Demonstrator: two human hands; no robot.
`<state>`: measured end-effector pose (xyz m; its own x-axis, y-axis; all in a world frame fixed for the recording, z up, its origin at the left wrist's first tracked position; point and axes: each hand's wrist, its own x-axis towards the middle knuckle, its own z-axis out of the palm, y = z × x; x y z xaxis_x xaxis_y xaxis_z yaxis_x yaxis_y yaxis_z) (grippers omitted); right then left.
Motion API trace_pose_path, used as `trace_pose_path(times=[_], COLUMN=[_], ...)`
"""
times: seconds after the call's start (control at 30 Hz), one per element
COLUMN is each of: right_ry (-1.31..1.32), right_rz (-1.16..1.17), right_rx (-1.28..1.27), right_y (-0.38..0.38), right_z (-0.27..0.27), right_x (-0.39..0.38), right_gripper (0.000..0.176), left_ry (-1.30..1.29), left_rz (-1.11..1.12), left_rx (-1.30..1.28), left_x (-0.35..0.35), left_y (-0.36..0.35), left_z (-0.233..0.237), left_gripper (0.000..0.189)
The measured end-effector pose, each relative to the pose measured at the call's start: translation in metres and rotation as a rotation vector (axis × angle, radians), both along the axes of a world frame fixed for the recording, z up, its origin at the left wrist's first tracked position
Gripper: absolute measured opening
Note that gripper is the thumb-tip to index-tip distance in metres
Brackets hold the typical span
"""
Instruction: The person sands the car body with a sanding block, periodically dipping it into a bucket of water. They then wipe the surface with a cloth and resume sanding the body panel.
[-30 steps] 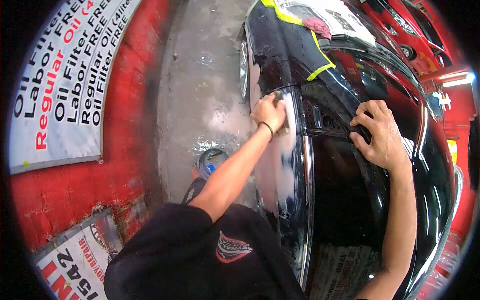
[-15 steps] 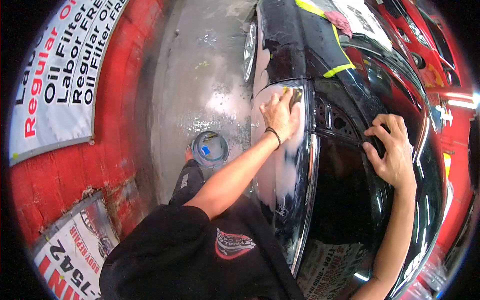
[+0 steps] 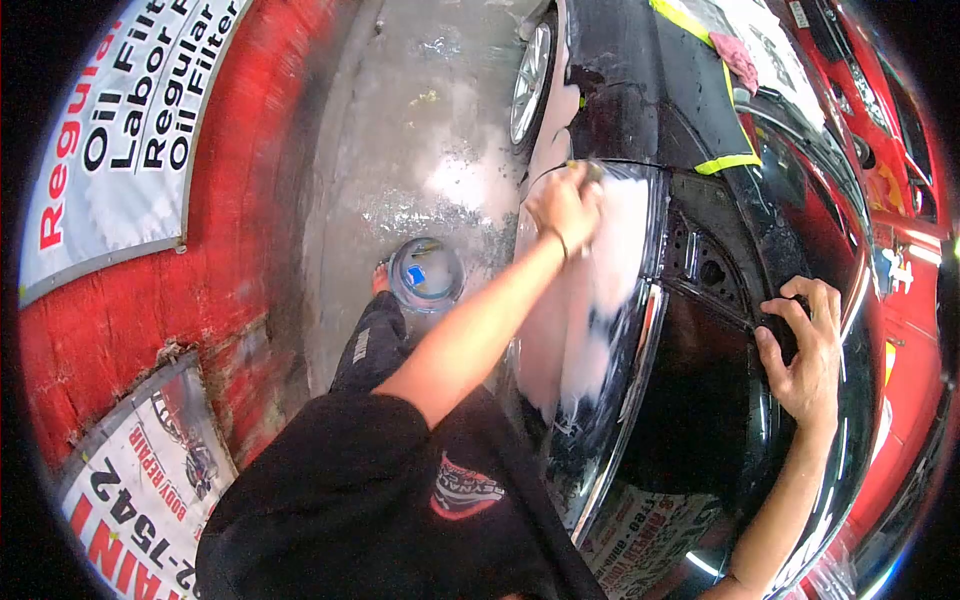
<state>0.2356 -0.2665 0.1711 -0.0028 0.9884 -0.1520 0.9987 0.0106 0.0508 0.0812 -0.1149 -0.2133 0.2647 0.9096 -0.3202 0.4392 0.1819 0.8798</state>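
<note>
My left hand (image 3: 566, 208) is closed on a small dark pad (image 3: 594, 174), pressed to the pale, patchy, wet-looking panel (image 3: 620, 215) of a black car. The hand is slightly blurred, and part of the pad is hidden under the fingers. A dark band circles that wrist. Farther right, my right hand (image 3: 808, 350) rests on the car's dark upper edge beside the window opening, its fingers bent and apart, with nothing held. Between the two hands lies a black triangular section with holes (image 3: 705, 268).
A round bucket (image 3: 427, 275) of water with a blue item inside stands on the wet floor (image 3: 400, 150). A pink cloth (image 3: 735, 60) and yellow tape (image 3: 728, 163) are on the car. A red wall (image 3: 250, 180) with banners runs along the left; red vehicles stand right.
The view has shifted, so the car sits farther right. My left hand has slid with the pad toward the panel's outer left side. My right hand still rests on the car's edge.
</note>
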Motion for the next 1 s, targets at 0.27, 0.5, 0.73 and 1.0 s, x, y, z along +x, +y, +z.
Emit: trace_pose_path(times=[0.27,0.5,0.73,1.0], right_ry=[-0.014,-0.007,0.005,0.019], right_rz=[-0.028,-0.045,-0.042,-0.025], right_rx=[-0.012,0.006,0.015,0.037], right_y=[0.003,0.001,0.000,0.000], right_z=[-0.001,-0.004,-0.001,-0.001], right_x=[-0.001,0.003,0.002,0.003], right_gripper=[0.028,0.026,0.026,0.026], left_ry=[0.012,-0.121,0.002,0.009], left_rz=[-0.047,0.155,0.003,0.022], left_rx=[0.168,-0.103,0.140,0.084], left_x=[-0.030,-0.008,-0.029,-0.021], left_y=[-0.051,0.019,-0.049,-0.015], left_z=[0.068,-0.003,0.013,-0.017], left_gripper=[0.055,0.044,0.061,0.058])
